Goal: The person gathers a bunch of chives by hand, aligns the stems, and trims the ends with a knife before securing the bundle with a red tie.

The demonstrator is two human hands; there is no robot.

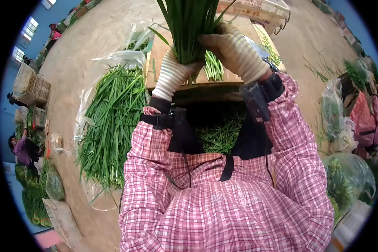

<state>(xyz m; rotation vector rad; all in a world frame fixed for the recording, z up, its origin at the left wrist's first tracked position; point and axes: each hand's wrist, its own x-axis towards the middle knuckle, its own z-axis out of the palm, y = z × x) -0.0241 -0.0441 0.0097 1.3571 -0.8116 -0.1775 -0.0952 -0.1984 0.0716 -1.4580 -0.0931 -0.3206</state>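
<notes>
Upright above the work table is a bunch of long, flat green leaves that look like garlic chives [189,31]. Wrapped around its lower end is my left hand [176,69], in a striped knit glove. My right hand [233,48], gloved the same way, closes on the bunch from the right, a little higher up. Behind and below the hands, a smaller group of pale green stems [214,67] lies on the wooden table top [159,54]. The leaf tips run out of the top of the view.
To the left, a large heap of green leaves [113,117] lies on clear plastic. Cut leaves [222,136] lie below the table edge. A white crate [260,10] stands beyond the table. Bagged greens [344,180] sit at right; another person [23,149] is at far left.
</notes>
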